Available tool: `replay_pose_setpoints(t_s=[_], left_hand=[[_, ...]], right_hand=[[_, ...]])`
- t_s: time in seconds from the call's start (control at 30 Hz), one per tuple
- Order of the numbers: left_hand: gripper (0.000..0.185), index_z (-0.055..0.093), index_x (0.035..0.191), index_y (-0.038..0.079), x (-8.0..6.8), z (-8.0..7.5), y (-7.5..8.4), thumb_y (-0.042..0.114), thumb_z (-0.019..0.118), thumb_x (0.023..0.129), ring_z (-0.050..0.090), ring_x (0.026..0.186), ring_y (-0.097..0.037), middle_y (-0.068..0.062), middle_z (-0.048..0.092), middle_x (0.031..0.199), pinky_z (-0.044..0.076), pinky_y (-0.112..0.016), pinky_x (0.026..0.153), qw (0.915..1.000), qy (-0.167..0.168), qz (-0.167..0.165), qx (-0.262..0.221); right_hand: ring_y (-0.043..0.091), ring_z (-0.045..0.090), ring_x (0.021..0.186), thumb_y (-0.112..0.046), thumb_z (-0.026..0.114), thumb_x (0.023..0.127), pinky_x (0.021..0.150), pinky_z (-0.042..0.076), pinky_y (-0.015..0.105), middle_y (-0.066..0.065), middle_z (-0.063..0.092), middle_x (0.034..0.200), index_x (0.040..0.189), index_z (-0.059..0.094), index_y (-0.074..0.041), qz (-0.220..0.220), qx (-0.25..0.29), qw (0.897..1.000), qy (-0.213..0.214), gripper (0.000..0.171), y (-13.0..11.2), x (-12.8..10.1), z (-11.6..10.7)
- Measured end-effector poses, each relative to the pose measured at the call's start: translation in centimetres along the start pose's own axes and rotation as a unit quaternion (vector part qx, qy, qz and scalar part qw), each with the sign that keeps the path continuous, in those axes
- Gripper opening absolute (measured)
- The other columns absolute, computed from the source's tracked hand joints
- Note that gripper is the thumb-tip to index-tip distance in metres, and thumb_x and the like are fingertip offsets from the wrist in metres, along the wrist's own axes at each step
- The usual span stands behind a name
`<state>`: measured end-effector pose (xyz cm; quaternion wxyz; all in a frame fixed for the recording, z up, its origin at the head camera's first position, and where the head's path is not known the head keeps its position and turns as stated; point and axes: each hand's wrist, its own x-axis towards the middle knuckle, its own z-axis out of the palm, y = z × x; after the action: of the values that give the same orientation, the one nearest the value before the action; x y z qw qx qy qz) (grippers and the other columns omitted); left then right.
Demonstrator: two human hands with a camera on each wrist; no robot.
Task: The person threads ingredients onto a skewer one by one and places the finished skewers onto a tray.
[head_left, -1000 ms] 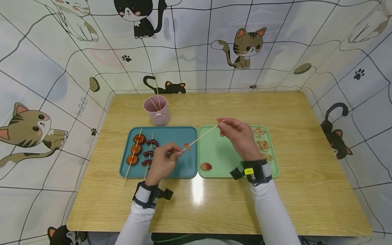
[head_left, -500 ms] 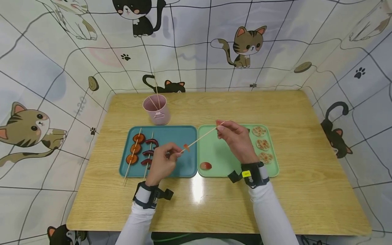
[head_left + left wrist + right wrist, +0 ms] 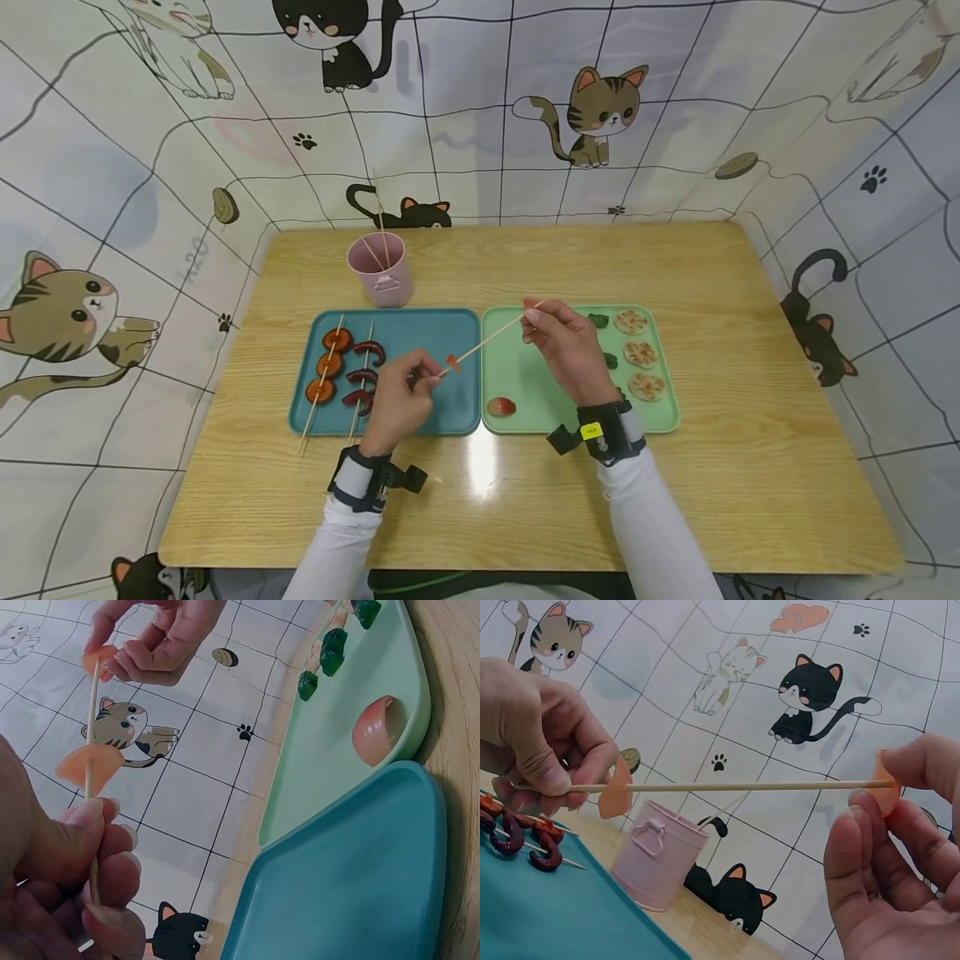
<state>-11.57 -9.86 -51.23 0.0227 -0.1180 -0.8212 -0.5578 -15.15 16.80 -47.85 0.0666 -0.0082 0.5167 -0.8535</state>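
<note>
Thumb and fingers of my left hand [image 3: 401, 400] grip the lower end of a thin wooden skewer [image 3: 491, 337] above the blue tray [image 3: 442, 327]. Just beyond those fingers, an orange-pink curved slice [image 3: 91, 766] is threaded on the stick. At the far end, my right hand [image 3: 566, 350] pinches a second such slice [image 3: 885, 802], with the skewer's tip at it. The stick slants up to the right, over the seam between the trays. Another reddish curved slice [image 3: 501, 407] lies in the near left corner of the green tray [image 3: 517, 423].
Two loaded skewers lie on the blue tray's left side, one with round brown slices [image 3: 328, 365], one with dark red curled tentacle-like pieces [image 3: 363, 375]. Pale round slices [image 3: 641, 354] and dark green pieces [image 3: 332, 651] sit right on the green tray. Behind stands a pink bucket [image 3: 386, 279] with sticks.
My right hand has shifted slightly left and nearer, uncovering green pieces on the green tray. The left hand keeps its grip, almost still.
</note>
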Motion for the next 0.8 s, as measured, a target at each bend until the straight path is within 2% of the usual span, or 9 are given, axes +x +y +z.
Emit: replay_pose_setpoints(t_s=[0.1, 0.17, 0.27, 0.37, 0.47, 0.57, 0.7, 0.8], left_hand=[[0.02, 0.067, 0.087, 0.001, 0.0, -0.2, 0.1, -0.016, 0.057, 0.089, 0.055, 0.064, -0.018, -0.007, 0.063, 0.075, 0.04, -0.025, 0.058, 1.0, -0.002, 0.0, -0.001], [0.019, 0.067, 0.087, 0.002, 0.1, -0.3, 0.1, -0.014, 0.058, 0.091, 0.055, 0.064, -0.017, -0.006, 0.063, 0.076, 0.041, -0.025, 0.058, 1.0, -0.006, -0.001, -0.004], [0.017, 0.068, 0.088, 0.002, 0.1, -0.4, 0.2, -0.012, 0.06, 0.092, 0.054, 0.063, -0.016, -0.005, 0.063, 0.076, 0.041, -0.025, 0.058, 0.9999, -0.013, -0.005, -0.007], [0.017, 0.068, 0.088, 0.001, 0.1, -0.3, 0.2, -0.013, 0.061, 0.092, 0.055, 0.063, -0.015, -0.004, 0.062, 0.074, 0.042, -0.024, 0.058, 0.9998, -0.015, -0.002, -0.009], [0.019, 0.068, 0.086, 0.002, 0.2, -0.1, 0.3, -0.015, 0.059, 0.09, 0.056, 0.064, -0.014, -0.005, 0.061, 0.073, 0.042, -0.024, 0.059, 0.9998, -0.014, 0.006, -0.01], [0.023, 0.067, 0.085, 0.003, 0.3, 0.3, 0.2, -0.018, 0.057, 0.088, 0.055, 0.064, -0.014, -0.007, 0.061, 0.073, 0.042, -0.024, 0.058, 0.9997, -0.011, 0.013, -0.015], [0.029, 0.066, 0.083, 0.007, 0.2, 0.8, -0.1, -0.02, 0.056, 0.084, 0.054, 0.062, -0.013, -0.016, 0.062, 0.073, 0.041, -0.022, 0.056, 0.9998, -0.009, 0.008, -0.016], [0.03, 0.065, 0.081, 0.007, 0.2, 1.3, 0.0, -0.021, 0.055, 0.083, 0.052, 0.06, -0.012, -0.017, 0.061, 0.072, 0.039, -0.022, 0.055, 0.9999, -0.006, 0.0, -0.014]], right_hand=[[0.013, 0.065, 0.094, -0.011, 0.067, 0.099, 0.085, 0.056, 0.023, 0.0, 0.067, 0.118, 0.098, 0.073, -0.013, -0.003, -0.044, 0.999, -0.006, 0.006, -0.4, 0.2, -0.4], [0.015, 0.066, 0.096, -0.014, 0.068, 0.1, 0.087, 0.057, 0.024, 0.0, 0.07, 0.118, 0.102, 0.073, -0.01, -0.012, -0.094, 0.995, -0.013, 0.007, -1.0, 0.3, -0.7], [0.017, 0.068, 0.094, -0.023, 0.07, 0.099, 0.086, 0.058, 0.026, 0.002, 0.074, 0.114, 0.115, 0.074, -0.008, -0.032, -0.181, 0.983, -0.017, 0.022, -1.7, 0.5, -0.9], [0.018, 0.069, 0.09, -0.031, 0.071, 0.098, 0.083, 0.059, 0.026, 0.001, 0.076, 0.11, 0.124, 0.074, -0.009, -0.04, -0.24, 0.97, -0.015, 0.035, -2.2, 0.6, -1.1], [0.018, 0.069, 0.088, -0.03, 0.071, 0.098, 0.08, 0.058, 0.024, 0.0, 0.076, 0.114, 0.121, 0.075, -0.005, -0.035, -0.247, 0.968, -0.006, 0.034, -2.3, 0.6, -1.2], [0.016, 0.069, 0.088, -0.027, 0.072, 0.097, 0.08, 0.058, 0.023, 0.004, 0.073, 0.125, 0.117, 0.076, -0.002, -0.016, -0.212, 0.977, 0.012, 0.032, -2.1, 0.5, -0.9], [0.015, 0.069, 0.102, -0.029, 0.075, 0.095, 0.082, 0.058, 0.023, 0.009, 0.067, 0.137, 0.112, 0.077, 0.003, 0.01, -0.155, 0.987, 0.035, 0.036, -1.4, 0.3, -0.6], [0.014, 0.067, 0.114, -0.031, 0.076, 0.094, 0.083, 0.057, 0.023, 0.006, 0.071, 0.129, 0.104, 0.078, 0.003, 0.006, -0.157, 0.987, 0.045, 0.035, -0.6, 0.2, -0.6]])
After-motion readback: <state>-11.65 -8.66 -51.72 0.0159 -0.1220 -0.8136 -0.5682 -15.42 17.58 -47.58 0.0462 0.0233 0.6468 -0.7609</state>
